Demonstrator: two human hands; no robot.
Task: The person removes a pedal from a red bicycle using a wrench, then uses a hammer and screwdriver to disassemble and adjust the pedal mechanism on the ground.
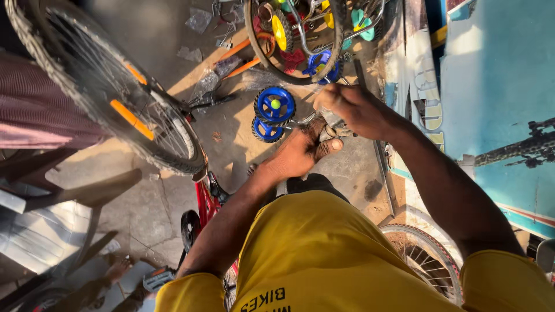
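Looking down from the head view, we have our left hand (300,151) curled shut on a small metal part (330,130), and our right hand (352,107) closed over the same part from above. It sits just beside two blue training wheels (273,112) on the concrete floor (150,202). Above, a wire basket (295,34) holds yellow, teal and blue plastic wheels. Big bicycle wheel (115,98) at left.

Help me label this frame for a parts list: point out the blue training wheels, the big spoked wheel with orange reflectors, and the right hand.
blue training wheels (274,105), head view, hub of the upper wheel.
big spoked wheel (132,119), head view, orange reflector among the spokes.
right hand (352,110), head view, back of the hand.
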